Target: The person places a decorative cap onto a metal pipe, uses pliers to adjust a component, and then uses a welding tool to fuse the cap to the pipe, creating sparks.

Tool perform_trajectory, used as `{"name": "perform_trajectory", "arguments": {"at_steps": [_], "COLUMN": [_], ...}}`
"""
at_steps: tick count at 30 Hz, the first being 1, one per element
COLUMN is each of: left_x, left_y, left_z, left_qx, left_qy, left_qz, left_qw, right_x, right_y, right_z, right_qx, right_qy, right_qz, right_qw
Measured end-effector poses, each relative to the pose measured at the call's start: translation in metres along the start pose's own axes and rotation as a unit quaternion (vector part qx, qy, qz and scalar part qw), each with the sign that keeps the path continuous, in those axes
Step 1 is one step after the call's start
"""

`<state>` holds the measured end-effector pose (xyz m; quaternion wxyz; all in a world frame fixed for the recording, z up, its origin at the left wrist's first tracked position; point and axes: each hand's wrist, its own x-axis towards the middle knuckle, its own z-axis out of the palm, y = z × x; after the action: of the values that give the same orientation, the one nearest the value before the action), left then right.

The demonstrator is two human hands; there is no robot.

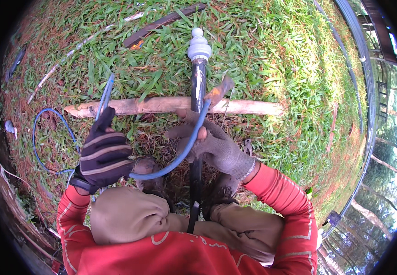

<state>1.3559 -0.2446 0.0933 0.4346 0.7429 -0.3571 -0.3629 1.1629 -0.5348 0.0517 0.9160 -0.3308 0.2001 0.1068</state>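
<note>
My left hand [105,153], in a dark striped glove, is closed around a length of blue hose [173,165], with its thumb pointing up. Two blue strands rise beyond that thumb. From the left fist the hose curves across to my right hand [219,149], in a grey knit glove, where it passes between thumb and fingers. A brown and orange piece [219,90], its kind unclear, sits by the hose's upper end. Under the right hand a black pipe [198,82] with a grey rounded fitting [199,45] lies across a wooden pole [157,105] and runs back between my legs.
A loop of blue hose [36,133] lies on the grass at the left. Farther off are a dark wooden strip [162,25] and a thin pale stick [70,54]. Long dark pipes [368,68] run along the right side, with trees beyond them.
</note>
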Motion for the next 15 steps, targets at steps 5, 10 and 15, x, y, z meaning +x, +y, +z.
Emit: {"name": "perform_trajectory", "arguments": {"at_steps": [5,10,15], "left_x": [0.017,0.026,0.057], "left_y": [-0.031,-0.025,-0.021], "left_z": [0.009,0.048,0.09], "left_qx": [0.291,-0.143,-0.203], "left_qy": [-0.154,-0.143,-0.173], "left_qz": [0.341,0.027,-0.145], "left_qw": [0.88,0.979,0.953], "right_x": [0.005,0.007,0.009], "right_y": [0.029,0.086,0.101], "right_z": [0.014,0.019,0.029], "right_qx": [-0.052,-0.402,-0.491], "right_qy": [0.099,0.122,0.098], "right_qz": [0.043,0.002,-0.026], "right_qw": [0.993,0.908,0.865]}}
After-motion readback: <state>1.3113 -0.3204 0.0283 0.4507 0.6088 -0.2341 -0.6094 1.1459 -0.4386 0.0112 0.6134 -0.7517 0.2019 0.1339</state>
